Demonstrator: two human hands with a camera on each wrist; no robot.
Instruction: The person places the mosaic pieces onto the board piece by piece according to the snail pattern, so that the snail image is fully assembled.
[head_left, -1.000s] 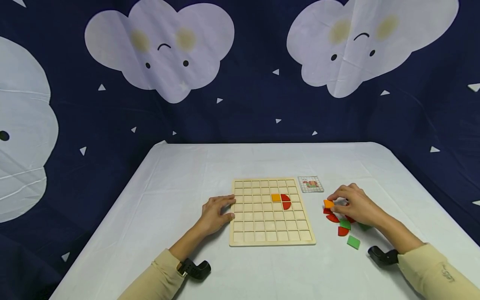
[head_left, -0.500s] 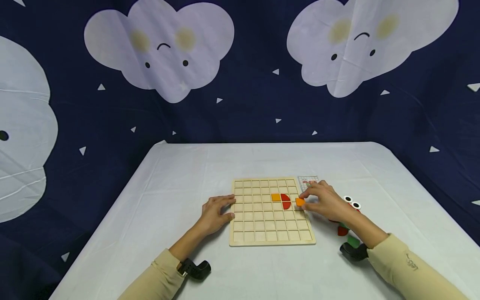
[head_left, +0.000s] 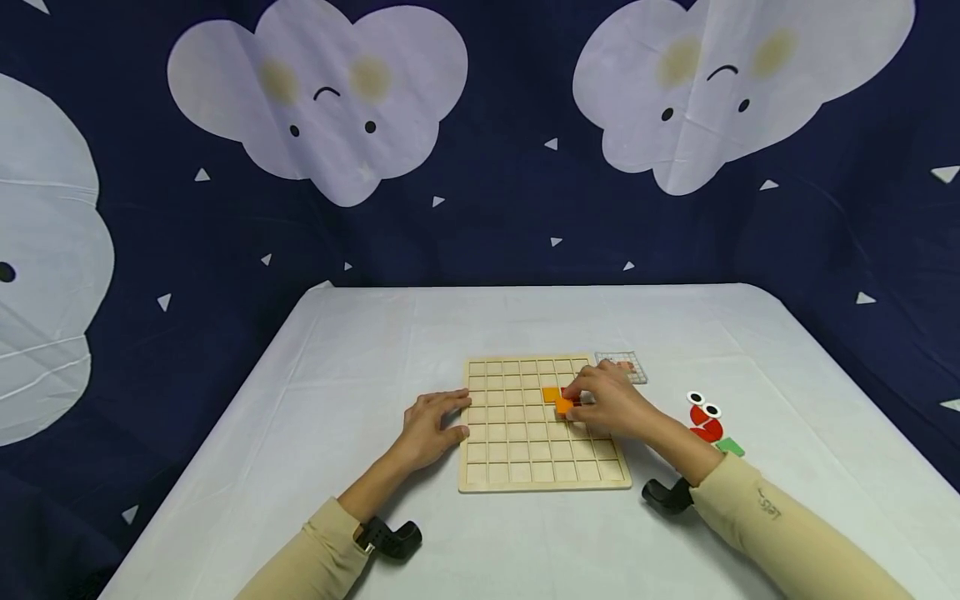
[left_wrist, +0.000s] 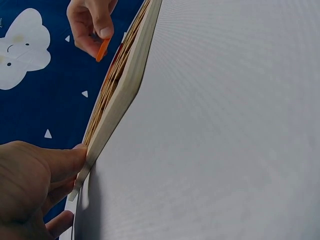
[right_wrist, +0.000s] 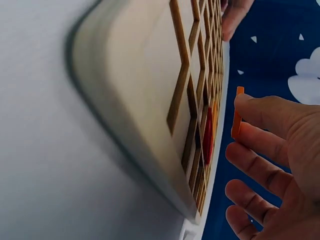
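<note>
A wooden grid board (head_left: 510, 477) lies on the table between the hands. My left hand (head_left: 427, 429) rests its fingers and thumb against the board's left edge, with the fingers spread. My right hand (head_left: 611, 402) pinches an orange square tile (head_left: 564, 407) between thumb and index finger, above the board's upper right part. In the right wrist view, the held tile stands apart from the grid and the other fingers are loosely bent. Another orange tile (head_left: 551, 394) sits in a cell just left of the held one. Red pieces (right_wrist: 208, 135) beside it are mostly hidden in the head view.
Right of the board lie red pieces (head_left: 707, 429), two round eye pieces (head_left: 695, 397) and a green piece (head_left: 730, 447); the right forearm covers others. A small picture card (head_left: 637, 372) touches the board's top right corner area. Behind the white table (head_left: 375, 333) hangs a cloud-print cloth (head_left: 510, 242).
My right hand has lifted the orange square tile from the pile and carried it left over the board. The left hand has stayed at the board's edge.
</note>
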